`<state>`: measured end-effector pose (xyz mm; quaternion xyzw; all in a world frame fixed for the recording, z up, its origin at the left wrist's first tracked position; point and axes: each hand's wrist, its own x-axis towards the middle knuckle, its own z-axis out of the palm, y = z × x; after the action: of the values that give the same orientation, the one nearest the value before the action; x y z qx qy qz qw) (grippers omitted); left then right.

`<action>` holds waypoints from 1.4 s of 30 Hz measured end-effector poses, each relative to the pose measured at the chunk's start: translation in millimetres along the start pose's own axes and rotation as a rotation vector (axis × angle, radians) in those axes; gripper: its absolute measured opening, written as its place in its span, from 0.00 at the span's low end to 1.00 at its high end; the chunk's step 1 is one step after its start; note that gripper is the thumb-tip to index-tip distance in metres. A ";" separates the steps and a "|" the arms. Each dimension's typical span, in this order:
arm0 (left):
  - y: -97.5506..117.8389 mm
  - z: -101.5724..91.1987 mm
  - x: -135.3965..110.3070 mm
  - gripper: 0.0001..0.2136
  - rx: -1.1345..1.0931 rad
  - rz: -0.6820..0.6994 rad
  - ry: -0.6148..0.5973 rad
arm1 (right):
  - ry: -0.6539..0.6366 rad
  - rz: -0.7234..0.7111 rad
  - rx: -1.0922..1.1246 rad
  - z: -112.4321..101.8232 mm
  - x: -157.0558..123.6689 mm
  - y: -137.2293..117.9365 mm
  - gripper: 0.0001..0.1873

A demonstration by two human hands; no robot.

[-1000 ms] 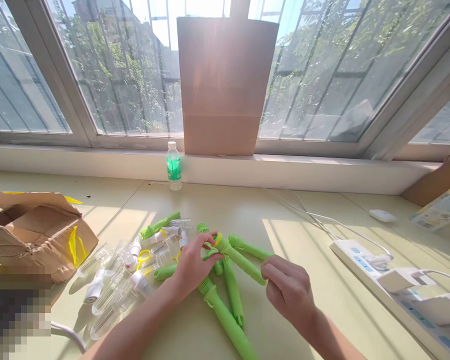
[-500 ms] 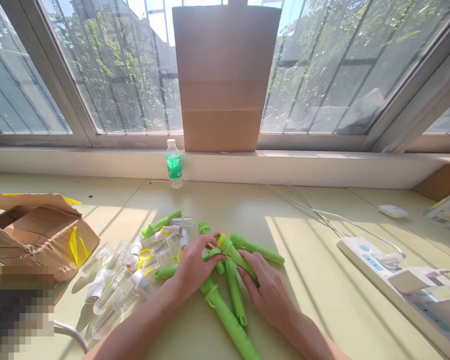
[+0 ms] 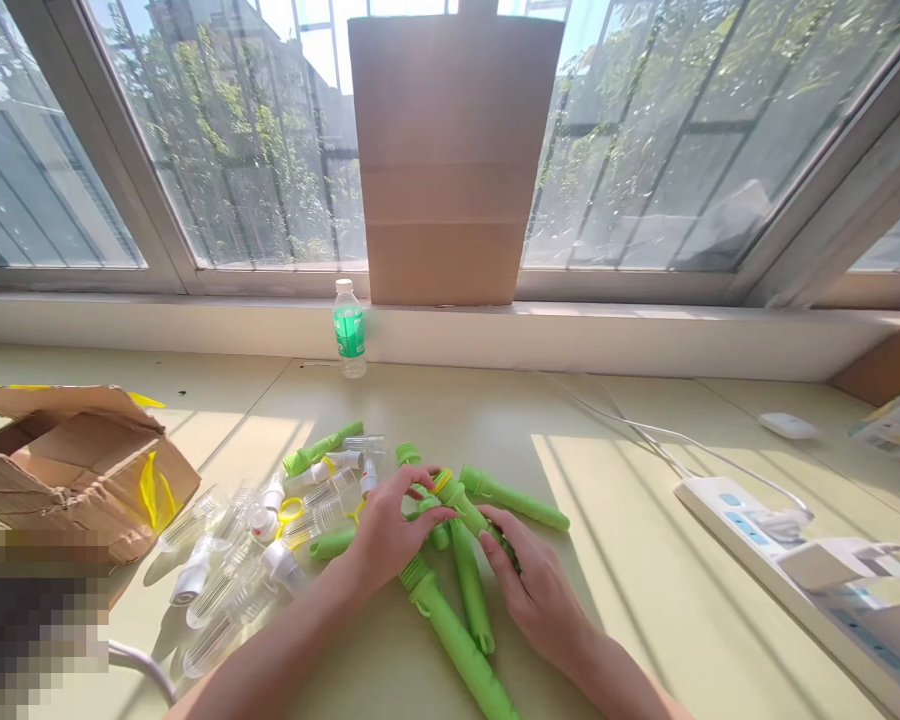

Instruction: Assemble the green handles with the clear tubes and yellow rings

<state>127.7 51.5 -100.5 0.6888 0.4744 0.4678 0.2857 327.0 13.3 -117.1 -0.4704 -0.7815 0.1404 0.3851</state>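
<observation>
My right hand (image 3: 540,580) is closed around the body of a green plastic tube (image 3: 467,512), which tilts with its threaded end up and to the left. A yellow ring (image 3: 442,481) sits at that end. My left hand (image 3: 394,525) has its thumb and fingertips closed about the ringed end; the exact contact is partly hidden. Beneath and around the hands lie several more green tubes, among them a long one (image 3: 457,640) in front and another (image 3: 517,498) to the right. Clear ribbed plastic tubes (image 3: 229,590) with white caps (image 3: 191,580) are heaped left of my left hand.
An open cardboard box (image 3: 82,480) stands at the left. A bottle with a green label (image 3: 349,332) is by the window ledge. At the right lies a white power strip (image 3: 787,570) with plugs and cables. A cardboard sheet (image 3: 450,160) leans against the window.
My right fingers have shifted slightly on the green tube. Otherwise both hands stay in nearly the same place, and the other pieces have not moved.
</observation>
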 end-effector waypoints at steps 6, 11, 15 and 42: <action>0.4 0.5 0.0 0.11 0.027 0.002 -0.009 | -0.019 0.038 0.039 -0.9 -0.7 -0.1 0.13; 1.0 -0.4 -0.3 0.14 0.055 0.020 -0.049 | -0.069 0.074 0.096 -3.8 -0.4 -0.4 0.15; 0.3 -0.7 -1.0 0.14 0.052 0.035 -0.077 | -0.099 0.096 0.141 -4.6 -1.4 1.4 0.15; 3.6 0.2 -2.7 0.14 0.062 0.074 -0.049 | -0.196 0.339 0.471 -11.9 0.9 -5.6 0.21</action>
<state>129.0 47.6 -98.6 0.7257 0.4559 0.4460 0.2581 332.1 9.5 -105.5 -0.4761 -0.6713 0.4246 0.3773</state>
